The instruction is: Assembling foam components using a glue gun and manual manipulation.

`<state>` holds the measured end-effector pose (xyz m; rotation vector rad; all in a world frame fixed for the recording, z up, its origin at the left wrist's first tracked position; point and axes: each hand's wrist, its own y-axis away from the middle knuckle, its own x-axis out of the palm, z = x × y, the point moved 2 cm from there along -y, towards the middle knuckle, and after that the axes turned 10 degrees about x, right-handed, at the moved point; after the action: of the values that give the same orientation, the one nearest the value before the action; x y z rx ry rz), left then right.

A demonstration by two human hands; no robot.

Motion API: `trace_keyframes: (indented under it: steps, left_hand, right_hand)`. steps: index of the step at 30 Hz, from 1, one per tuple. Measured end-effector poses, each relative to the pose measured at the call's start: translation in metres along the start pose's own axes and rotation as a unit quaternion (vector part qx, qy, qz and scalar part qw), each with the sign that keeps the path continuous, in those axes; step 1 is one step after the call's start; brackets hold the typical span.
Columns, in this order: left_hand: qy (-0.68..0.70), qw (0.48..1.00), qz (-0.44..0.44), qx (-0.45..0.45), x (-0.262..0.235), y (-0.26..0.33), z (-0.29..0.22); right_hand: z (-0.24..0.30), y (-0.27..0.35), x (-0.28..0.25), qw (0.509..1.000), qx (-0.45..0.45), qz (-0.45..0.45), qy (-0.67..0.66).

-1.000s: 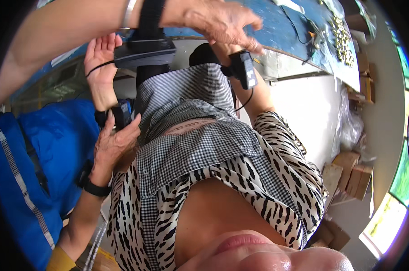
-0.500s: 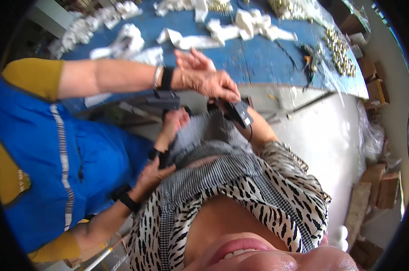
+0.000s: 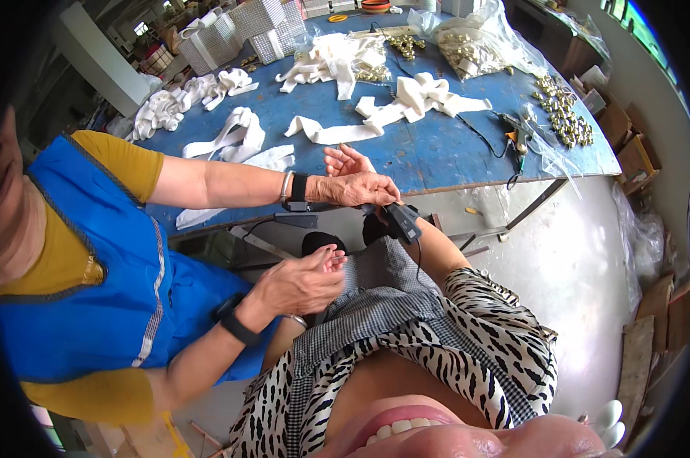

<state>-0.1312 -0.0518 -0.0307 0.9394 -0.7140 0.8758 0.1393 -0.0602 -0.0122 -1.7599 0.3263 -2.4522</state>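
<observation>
My right hand is palm up near the table edge, fingers spread and holding nothing. A black box-shaped device with a cable sits at my right wrist. A co-worker's hand pinches at the strap beside it and covers part of my wrist. My left hand shows only as fingertips, loosely stretched, behind the co-worker's other hand. The rest of it is hidden. A bracelet shows on my left forearm. The co-worker also wears black wrist straps.
The blue table bears white fabric strips, a plastic bag of gold-coloured metal parts, more loose metal parts and a hand tool with a cord. Cardboard boxes stand at the right. The co-worker in a blue apron is close on my left.
The view has tilted up, showing more of the table. The co-worker's lower hand has moved up in front of my left hand. Their other hand stays at my right wrist.
</observation>
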Motion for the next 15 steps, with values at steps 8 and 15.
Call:
trace_keyframes:
  steps: [8,15]
  left_hand:
    - [0.594,0.744,-0.304,0.002,0.071,-0.112,0.059]
    - [0.724,0.584,-0.318,-0.184,0.073,-0.116,0.067]
  right_hand:
    - [-0.003,-0.006,-0.034,0.999,0.033,0.019,-0.020]
    - [-0.008,0.004,-0.027,0.987,0.082,0.137,-0.031]
